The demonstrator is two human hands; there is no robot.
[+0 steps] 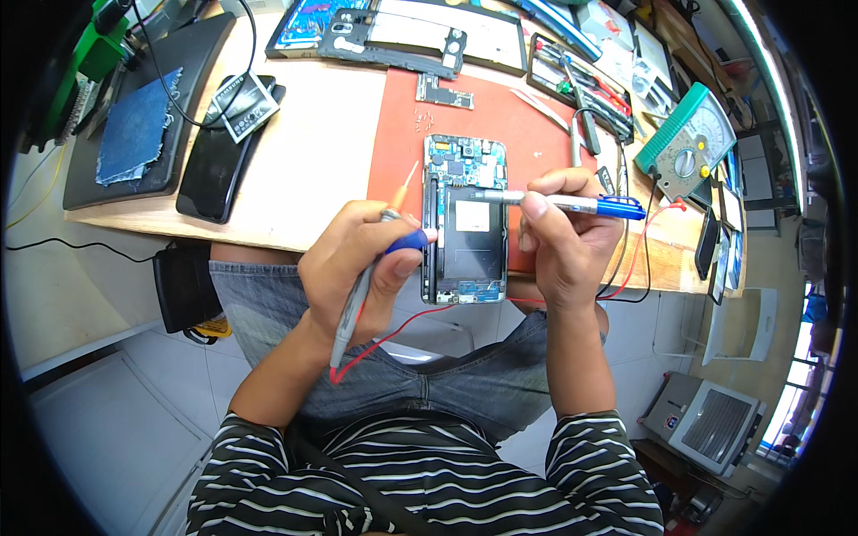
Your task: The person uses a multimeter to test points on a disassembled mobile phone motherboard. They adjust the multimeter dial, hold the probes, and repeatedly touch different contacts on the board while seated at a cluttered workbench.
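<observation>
An opened smartphone (pixel 463 241) with its blue circuit board bare lies upright on the orange mat (pixel 393 125). In my left hand (pixel 353 263), closed at the phone's left side, is a grey-and-orange multimeter probe (pixel 353 308) with a red lead. Its thin tip points up past the phone's left edge. A blue rounded piece (pixel 408 242) sits at the same fingers; its kind is unclear. My right hand (pixel 572 237) pinches a silver marker pen (pixel 567 201) with a blue end. The pen's grey tip hangs over the phone's middle.
A green-and-grey analog multimeter (pixel 688 147) stands right, with red and black leads. Behind lie a phone frame (pixel 393 45), a loose circuit board (pixel 444 92) and a tool tray (pixel 581 85). A black phone (pixel 219 174) with a battery (pixel 243 107) on it lies left, beside blue cloth (pixel 138 129).
</observation>
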